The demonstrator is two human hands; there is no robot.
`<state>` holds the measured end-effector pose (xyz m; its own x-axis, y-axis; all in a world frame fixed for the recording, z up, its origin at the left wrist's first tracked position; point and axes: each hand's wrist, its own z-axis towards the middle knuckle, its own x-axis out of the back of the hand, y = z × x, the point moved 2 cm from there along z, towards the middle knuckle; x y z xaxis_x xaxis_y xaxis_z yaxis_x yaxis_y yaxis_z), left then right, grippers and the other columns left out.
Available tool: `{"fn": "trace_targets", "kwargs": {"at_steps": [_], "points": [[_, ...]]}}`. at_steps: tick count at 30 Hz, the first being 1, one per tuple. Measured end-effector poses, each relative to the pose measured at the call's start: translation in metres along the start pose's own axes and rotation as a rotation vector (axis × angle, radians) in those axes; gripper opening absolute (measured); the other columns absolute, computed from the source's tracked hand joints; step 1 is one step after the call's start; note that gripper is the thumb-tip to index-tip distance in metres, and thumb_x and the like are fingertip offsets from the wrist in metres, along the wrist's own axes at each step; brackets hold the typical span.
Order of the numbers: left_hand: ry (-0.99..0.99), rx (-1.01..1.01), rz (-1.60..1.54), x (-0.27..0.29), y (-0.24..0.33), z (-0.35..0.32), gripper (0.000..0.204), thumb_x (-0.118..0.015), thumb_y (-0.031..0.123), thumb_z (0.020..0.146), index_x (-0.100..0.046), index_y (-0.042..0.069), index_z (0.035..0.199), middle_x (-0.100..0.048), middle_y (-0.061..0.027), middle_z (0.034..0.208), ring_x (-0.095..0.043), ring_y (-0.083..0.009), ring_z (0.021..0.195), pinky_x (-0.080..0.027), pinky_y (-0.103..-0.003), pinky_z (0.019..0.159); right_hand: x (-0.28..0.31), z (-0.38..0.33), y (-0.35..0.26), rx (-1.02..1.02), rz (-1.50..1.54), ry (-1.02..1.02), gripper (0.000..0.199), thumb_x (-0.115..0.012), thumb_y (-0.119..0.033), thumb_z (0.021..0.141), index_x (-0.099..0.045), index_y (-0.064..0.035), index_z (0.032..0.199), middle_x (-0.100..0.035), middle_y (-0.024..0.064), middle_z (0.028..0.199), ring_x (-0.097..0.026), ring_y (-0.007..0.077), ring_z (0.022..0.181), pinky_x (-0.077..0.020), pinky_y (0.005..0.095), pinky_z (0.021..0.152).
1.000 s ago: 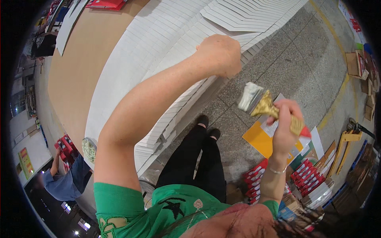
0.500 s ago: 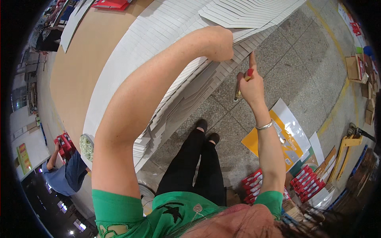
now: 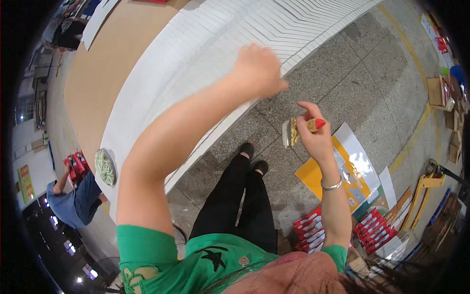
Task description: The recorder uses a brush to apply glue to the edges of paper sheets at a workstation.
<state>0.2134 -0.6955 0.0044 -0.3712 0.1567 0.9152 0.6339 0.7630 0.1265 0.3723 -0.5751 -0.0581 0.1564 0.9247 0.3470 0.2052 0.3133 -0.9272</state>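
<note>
Over the near edge of the fanned white card sheets (image 3: 191,63) hovers my left hand (image 3: 259,69), its thumb pointing right. Motion blurs it and its other fingers are partly hidden, so I cannot tell whether it touches the sheets. The sheets overlap in narrow steps along a table (image 3: 105,63). To the right, above the floor, my right hand (image 3: 317,139) is closed around a flat brush (image 3: 293,131) with a red-tipped handle, a gold-coloured ferrule and pale bristles pointing left. The brush is apart from the sheets.
A pale green patterned oval object (image 3: 105,167) lies at the table's left end. On the floor at right are a yellow-and-white printed sheet (image 3: 355,171), red-and-white bundles (image 3: 374,230) and a yellow metal frame (image 3: 418,196). A person in blue (image 3: 73,201) is at far left.
My left hand has lifted left and away from the sheets' edge. The hanging steps of sheets now lie along the table edge. My right hand has drawn back toward me, turning the brush.
</note>
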Motion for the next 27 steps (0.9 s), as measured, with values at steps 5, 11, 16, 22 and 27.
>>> {"fn": "trace_targets", "kwargs": {"at_steps": [5, 11, 16, 22, 27], "points": [[0.068, 0.359, 0.376, -0.064, -0.008, -0.086, 0.107, -0.070, 0.053, 0.066, -0.020, -0.016, 0.131, -0.041, -0.0401, 0.119, -0.045, -0.0479, 0.113, -0.041, -0.049, 0.092, -0.014, -0.013, 0.001, -0.048, -0.053, 0.000, 0.043, -0.054, -0.009, 0.079, -0.050, -0.0102, 0.122, -0.056, 0.0056, 0.070, -0.057, 0.0154, 0.063, -0.0463, 0.0278, 0.063], [-0.278, 0.051, -0.231, -0.008, -0.044, -0.084, 0.087, -0.070, 0.031, 0.069, -0.026, -0.018, 0.126, -0.044, -0.0456, 0.108, -0.047, -0.0478, 0.110, -0.045, -0.047, 0.087, -0.043, -0.005, -0.022, -0.078, -0.046, -0.019, 0.061, -0.053, -0.010, 0.079, -0.034, -0.0108, 0.137, -0.058, 0.0088, 0.071, -0.059, 0.0191, 0.065, -0.0475, 0.0307, 0.064], [-0.094, 0.141, 0.085, -0.046, -0.025, -0.078, 0.075, -0.063, 0.016, 0.069, -0.028, -0.019, 0.125, -0.050, -0.0418, 0.103, -0.046, -0.0539, 0.109, -0.044, -0.054, 0.087, -0.062, 0.013, -0.032, -0.047, -0.268, 0.016, 0.068, -0.055, -0.013, 0.077, -0.027, -0.0064, 0.139, -0.061, 0.0146, 0.075, -0.060, 0.0314, 0.062, -0.0484, 0.0390, 0.059], [-0.122, 0.012, -0.221, -0.020, -0.048, -0.075, 0.042, -0.056, 0.008, 0.069, -0.042, -0.015, 0.102, -0.058, -0.0331, 0.087, -0.057, -0.0456, 0.090, -0.047, -0.047, 0.079, -0.086, 0.004, -0.028, -0.026, -0.691, -0.103, 0.073, -0.059, -0.016, 0.077, -0.022, -0.0051, 0.139, -0.061, 0.0207, 0.082, -0.060, 0.0355, 0.064, -0.0495, 0.0436, 0.057], [-0.156, -0.030, -0.256, -0.010, -0.058, -0.078, 0.024, -0.050, 0.005, 0.071, -0.047, -0.009, 0.089, -0.060, -0.0255, 0.083, -0.059, -0.0402, 0.081, -0.047, -0.044, 0.075, -0.050, -0.027, -0.047, 0.061, -0.397, 0.002, 0.030, -0.060, -0.017, 0.079, -0.054, -0.0029, 0.105, -0.060, 0.0124, 0.074, -0.060, 0.0244, 0.058, -0.0476, 0.0357, 0.052]]}}
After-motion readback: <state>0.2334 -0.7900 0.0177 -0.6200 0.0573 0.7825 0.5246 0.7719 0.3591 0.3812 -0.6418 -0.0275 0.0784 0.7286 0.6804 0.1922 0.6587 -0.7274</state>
